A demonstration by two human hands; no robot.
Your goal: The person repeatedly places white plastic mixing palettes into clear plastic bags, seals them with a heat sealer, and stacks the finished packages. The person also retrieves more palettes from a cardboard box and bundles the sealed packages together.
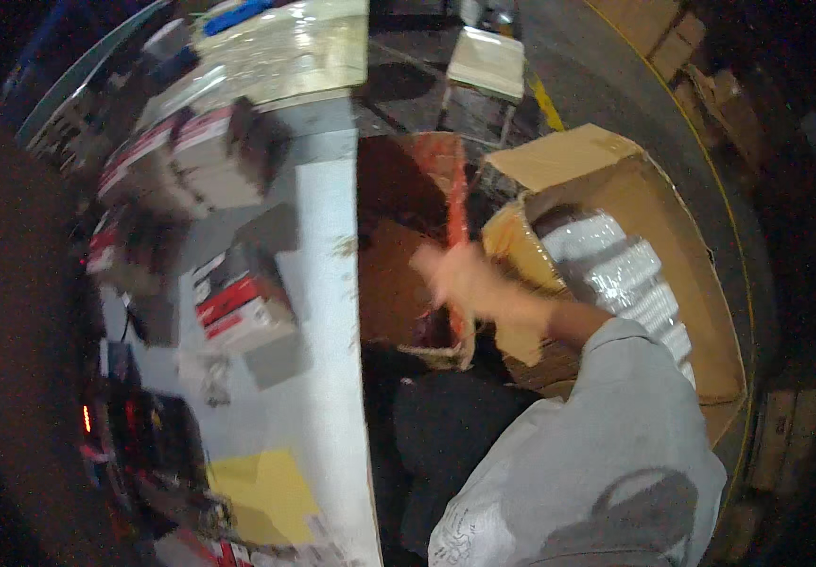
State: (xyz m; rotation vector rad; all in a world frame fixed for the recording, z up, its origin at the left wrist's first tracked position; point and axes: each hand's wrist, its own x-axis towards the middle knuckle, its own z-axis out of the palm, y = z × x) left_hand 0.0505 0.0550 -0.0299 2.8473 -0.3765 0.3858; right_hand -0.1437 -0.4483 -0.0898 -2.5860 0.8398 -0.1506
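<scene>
dim room | white worktable (328, 312) left | dark floor (607, 85) | folding stool (486, 61) beyond

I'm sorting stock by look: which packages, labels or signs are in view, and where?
Large cardboard box: right, brown, flaps open, holding shiny plastic-wrapped packs.
Small carton: on the white table, red, white and dark.
Stacked cartons: table's far end, same colours, blurred.
Yellow sheet: table's near end, flat.

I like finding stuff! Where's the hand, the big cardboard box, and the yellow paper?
right hand (469, 279), head view, blurred back of the hand.
cardboard box (569, 156), head view, its open top flap.
yellow paper (261, 491), head view, middle of the sheet.
</scene>
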